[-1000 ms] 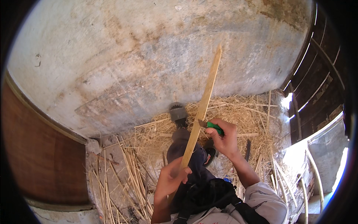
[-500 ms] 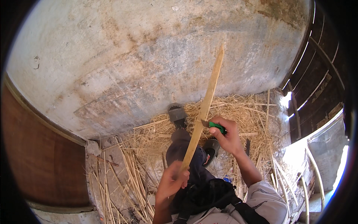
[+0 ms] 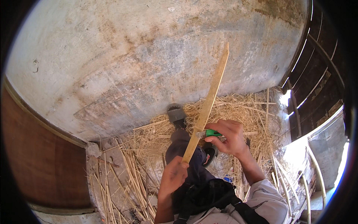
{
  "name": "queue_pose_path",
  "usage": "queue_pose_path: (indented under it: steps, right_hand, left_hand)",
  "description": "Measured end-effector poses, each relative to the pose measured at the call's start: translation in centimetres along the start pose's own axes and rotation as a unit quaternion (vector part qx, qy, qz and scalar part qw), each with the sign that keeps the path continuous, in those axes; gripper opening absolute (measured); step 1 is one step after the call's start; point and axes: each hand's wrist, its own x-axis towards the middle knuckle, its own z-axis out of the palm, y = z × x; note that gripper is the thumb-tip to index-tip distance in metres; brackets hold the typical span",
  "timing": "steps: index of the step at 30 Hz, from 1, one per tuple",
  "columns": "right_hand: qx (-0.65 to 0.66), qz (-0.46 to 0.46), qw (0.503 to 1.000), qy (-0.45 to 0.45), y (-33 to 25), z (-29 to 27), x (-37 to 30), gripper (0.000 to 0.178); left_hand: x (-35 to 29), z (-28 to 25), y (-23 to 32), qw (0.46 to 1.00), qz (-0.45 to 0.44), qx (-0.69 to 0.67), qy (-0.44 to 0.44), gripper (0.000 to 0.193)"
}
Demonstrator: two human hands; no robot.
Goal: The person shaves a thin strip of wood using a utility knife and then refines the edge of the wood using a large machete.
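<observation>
My left hand [image 3: 174,175] is closed round the lower end of a long flat bamboo strip [image 3: 210,98], which slants up and away to a narrowed tip. In my right hand [image 3: 230,137] is a green utility knife [image 3: 213,133], gripped between thumb and fingers. Its blade [image 3: 201,134] meets the right edge of the strip just below a ridge that looks like a node. Under the strip are my dark-trousered leg [image 3: 179,147] and a grey sandal [image 3: 176,112].
Pale shavings [image 3: 238,106] cover the floor ahead of me. Thin strips [image 3: 130,179] lie at the left, and several bent poles [image 3: 317,168] lean at the right. A stained wall [image 3: 149,56] rises in front; a brown panel [image 3: 44,153] stands at the left.
The knife has slid slightly down the strip toward my left hand, its blade now turned flatter. The strip's far tip has shifted a little to the right.
</observation>
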Motion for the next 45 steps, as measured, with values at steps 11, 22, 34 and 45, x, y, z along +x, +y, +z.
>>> queue_pose_path:
  steps: [11,22,34,45]
  right_hand:
    - [-0.079,-0.005,0.995,0.057,0.2,0.8,-0.3,0.034]
    - [0.052,0.321,0.905,0.275,9.7,-3.7,-0.8,0.035]
    - [0.073,-0.015,0.997,-0.009,0.1,1.3,-1.3,0.034]
    - [-0.005,-0.036,0.999,0.016,-0.3,1.0,-0.7,0.035]
  left_hand:
    - [-0.8,0.8,-0.5,0.999,-0.006,0.002,0.035,0.022]
    - [-4.7,1.8,-1.4,0.960,0.023,0.229,0.156,0.022]
    - [-2.9,0.6,0.6,0.999,-0.019,0.018,0.032,0.034]
    - [-3.3,0.5,0.4,0.999,-0.036,-0.007,0.013,0.033]
